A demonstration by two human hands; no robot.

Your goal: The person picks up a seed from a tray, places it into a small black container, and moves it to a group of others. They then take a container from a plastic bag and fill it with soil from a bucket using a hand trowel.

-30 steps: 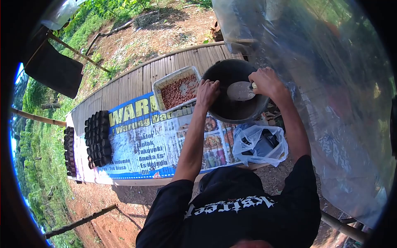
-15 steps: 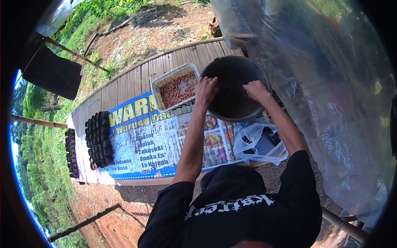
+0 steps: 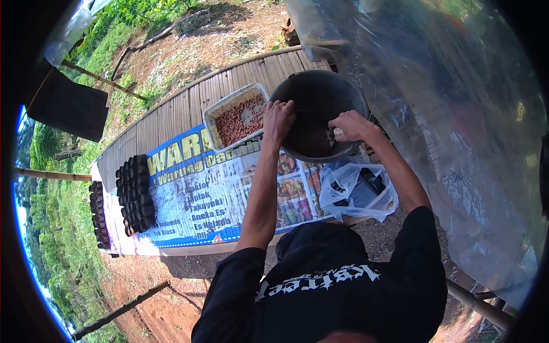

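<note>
A dark round bucket (image 3: 311, 91) with a thin wire handle stands on the table, and its inside is mostly in shadow. At its left rim my left hand (image 3: 279, 123) is closed, the fingers curled over the edge. My right hand (image 3: 351, 126) reaches in over the right side with bent fingers. Something small and pale (image 3: 337, 132) shows at those fingertips; I cannot make out what it is. Just left of the bucket sits a white rectangular tray (image 3: 213, 132) holding many small reddish-brown seeds.
A printed banner (image 3: 183, 200) covers part of the bamboo-slat table (image 3: 189, 106). Black planting bags (image 3: 135, 194) stand in rows at the left end. A clear plastic bag (image 3: 357, 191) with dark items lies near the bucket. Plastic sheeting (image 3: 440, 126) hangs on the right.
My right hand has shifted slightly left and down inside the bucket, and a pale bit now shows at its fingers. My left hand stays at the rim. The whole view has shifted slightly.
</note>
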